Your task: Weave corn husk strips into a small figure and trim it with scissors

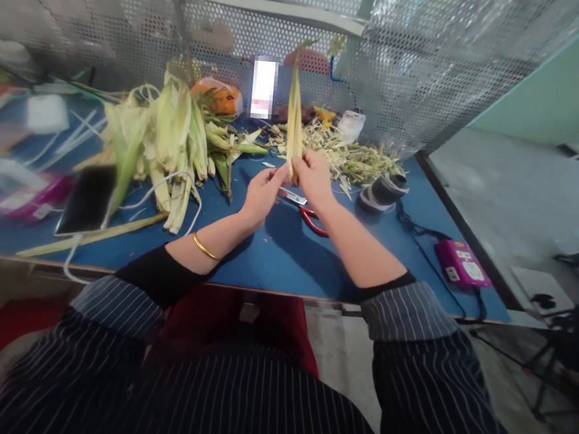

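A pale yellow-green corn husk (pixel 295 120) stands upright above the blue table, its tip pointing away from me. My right hand (pixel 313 177) is closed on its lower end, thumb and fingers pinched together. Close beside it, my left hand (pixel 261 198) pinches at the same lower end of the husk, its fingertips partly hidden. Just beneath my hands lie red-handled scissors (pixel 314 223), their blades pointing left. To the left is a large heap of corn husks (pixel 169 124). Behind my right hand, husk scraps (pixel 364 161) are spread over the table.
A phone (pixel 87 200) with a white cable lies at the left. A dark roll (pixel 382 192) and a purple pack (pixel 462 263) with black cords sit at the right. An orange pack (pixel 221 96) stands at the back, before the perforated metal panel (pixel 401 65).
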`<state>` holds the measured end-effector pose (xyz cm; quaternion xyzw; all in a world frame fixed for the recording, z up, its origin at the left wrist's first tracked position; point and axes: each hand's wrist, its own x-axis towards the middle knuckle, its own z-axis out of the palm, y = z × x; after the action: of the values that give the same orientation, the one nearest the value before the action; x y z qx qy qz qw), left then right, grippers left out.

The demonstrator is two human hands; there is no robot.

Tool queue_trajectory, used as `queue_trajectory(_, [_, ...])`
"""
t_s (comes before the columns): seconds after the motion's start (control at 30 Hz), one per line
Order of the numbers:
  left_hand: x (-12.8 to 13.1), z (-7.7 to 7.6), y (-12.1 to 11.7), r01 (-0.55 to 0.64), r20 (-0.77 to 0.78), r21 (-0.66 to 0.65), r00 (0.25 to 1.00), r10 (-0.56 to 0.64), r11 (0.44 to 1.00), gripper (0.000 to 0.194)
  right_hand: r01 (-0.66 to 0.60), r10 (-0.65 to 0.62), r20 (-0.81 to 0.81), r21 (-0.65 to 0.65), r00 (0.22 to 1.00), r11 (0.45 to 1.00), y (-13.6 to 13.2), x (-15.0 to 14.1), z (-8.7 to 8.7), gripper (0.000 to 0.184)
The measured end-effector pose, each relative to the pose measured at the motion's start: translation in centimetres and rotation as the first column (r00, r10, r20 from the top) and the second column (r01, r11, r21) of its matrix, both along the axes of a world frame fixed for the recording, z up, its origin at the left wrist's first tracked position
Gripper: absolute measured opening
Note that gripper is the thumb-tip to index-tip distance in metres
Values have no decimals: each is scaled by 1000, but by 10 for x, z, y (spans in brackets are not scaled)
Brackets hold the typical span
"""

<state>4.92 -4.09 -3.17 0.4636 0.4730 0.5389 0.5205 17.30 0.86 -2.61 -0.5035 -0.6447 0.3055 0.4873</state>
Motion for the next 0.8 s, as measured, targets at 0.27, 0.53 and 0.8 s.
queue_trajectory(0.27, [-10,2,13,-108,24,-2,994,108,994,10,-89,71,346,38,935,995,-43,10,-9,16])
queue_trajectory(0.53, [-13,1,16,-77,-3,39,997,77,996,16,-24,17,264,21,964,1000,-38,17,-7,16])
queue_trajectory(0.8, [-16,-4,22,97,264,-109,962,-65,989,15,-244,111,-401,-296,909,924,-37,18,-6,23])
